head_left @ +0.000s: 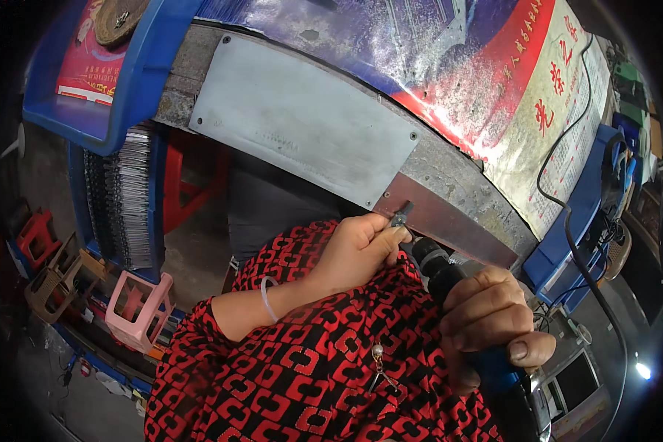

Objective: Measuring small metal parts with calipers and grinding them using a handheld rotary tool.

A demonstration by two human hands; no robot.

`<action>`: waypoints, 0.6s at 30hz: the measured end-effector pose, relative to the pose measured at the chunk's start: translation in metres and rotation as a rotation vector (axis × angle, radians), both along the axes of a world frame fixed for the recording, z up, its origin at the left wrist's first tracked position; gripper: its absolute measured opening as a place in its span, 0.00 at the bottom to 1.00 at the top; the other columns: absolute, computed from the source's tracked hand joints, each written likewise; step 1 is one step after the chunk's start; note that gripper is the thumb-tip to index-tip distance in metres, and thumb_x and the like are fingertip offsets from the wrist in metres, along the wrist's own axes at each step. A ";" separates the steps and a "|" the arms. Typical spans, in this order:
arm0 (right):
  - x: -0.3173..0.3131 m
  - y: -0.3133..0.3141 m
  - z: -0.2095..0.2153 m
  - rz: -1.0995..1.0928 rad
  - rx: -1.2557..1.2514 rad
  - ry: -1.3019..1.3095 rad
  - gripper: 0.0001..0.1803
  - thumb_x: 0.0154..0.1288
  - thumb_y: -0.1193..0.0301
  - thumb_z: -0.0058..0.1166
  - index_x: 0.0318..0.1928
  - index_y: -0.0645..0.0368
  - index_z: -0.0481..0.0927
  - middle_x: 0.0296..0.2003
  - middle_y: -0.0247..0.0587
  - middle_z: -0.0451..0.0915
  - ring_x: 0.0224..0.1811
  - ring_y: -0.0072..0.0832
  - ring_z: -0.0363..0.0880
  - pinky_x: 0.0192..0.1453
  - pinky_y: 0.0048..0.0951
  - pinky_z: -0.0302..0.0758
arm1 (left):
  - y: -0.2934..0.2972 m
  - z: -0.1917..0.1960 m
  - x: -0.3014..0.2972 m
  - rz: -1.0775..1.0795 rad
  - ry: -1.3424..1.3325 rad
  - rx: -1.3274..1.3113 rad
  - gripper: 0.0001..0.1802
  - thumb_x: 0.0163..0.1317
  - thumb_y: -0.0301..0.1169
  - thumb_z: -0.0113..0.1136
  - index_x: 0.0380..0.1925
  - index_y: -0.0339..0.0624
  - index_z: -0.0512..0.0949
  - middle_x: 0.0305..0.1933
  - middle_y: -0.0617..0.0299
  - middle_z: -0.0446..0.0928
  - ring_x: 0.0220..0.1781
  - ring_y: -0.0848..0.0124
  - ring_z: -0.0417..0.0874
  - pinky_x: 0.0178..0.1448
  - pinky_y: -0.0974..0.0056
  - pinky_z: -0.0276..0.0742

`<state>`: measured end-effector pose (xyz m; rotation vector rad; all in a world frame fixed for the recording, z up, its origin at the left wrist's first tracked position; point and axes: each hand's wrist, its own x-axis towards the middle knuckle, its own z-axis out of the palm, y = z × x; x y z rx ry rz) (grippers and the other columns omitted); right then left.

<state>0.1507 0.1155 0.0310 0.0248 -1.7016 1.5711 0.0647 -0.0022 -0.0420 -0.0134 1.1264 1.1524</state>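
Observation:
My left hand (355, 252) is closed in a pinch around a small dark metal part (400, 219), just over the near edge of a reddish-brown board (453, 225). Its exact kind is hard to make out. In my right hand (490, 313) is a power drill (442, 275) with a black chuck end and a blue body, fingers wrapped round it. The drill points up and left, its tip close to my left fingertips and the part. Whether the tip touches the part is hidden by my fingers. A pale grey plate (302, 118), screwed down at its corners, lies beyond my left hand.
Printed poster sheets (486, 96) cover the bench's far side, with a black cable (567, 214) running down the right. A blue bin (136, 74) stands upper left, above a crate of thin metal pieces (136, 206). Pink stool (136, 309) lower left; blue tray (567, 243) right.

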 end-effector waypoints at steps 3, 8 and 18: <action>0.000 0.001 0.001 0.011 0.014 0.010 0.24 0.53 0.68 0.63 0.44 0.55 0.61 0.25 0.41 0.77 0.22 0.32 0.79 0.25 0.28 0.77 | 0.000 0.001 0.000 -0.007 0.002 0.003 0.13 0.64 0.32 0.49 0.29 0.32 0.77 0.18 0.69 0.71 0.21 0.84 0.68 0.26 0.75 0.64; -0.004 0.002 0.004 0.075 0.005 -0.022 0.21 0.52 0.70 0.64 0.39 0.57 0.63 0.25 0.41 0.77 0.23 0.33 0.79 0.26 0.30 0.78 | 0.000 0.001 0.001 0.009 0.001 -0.003 0.13 0.64 0.31 0.49 0.29 0.32 0.77 0.18 0.69 0.72 0.21 0.84 0.68 0.26 0.76 0.64; -0.008 0.001 -0.001 0.040 -0.059 -0.007 0.20 0.52 0.70 0.63 0.38 0.58 0.63 0.25 0.41 0.77 0.23 0.32 0.78 0.25 0.29 0.77 | -0.001 -0.002 0.002 -0.009 0.036 0.004 0.12 0.64 0.31 0.49 0.27 0.34 0.77 0.17 0.69 0.72 0.20 0.84 0.68 0.25 0.75 0.65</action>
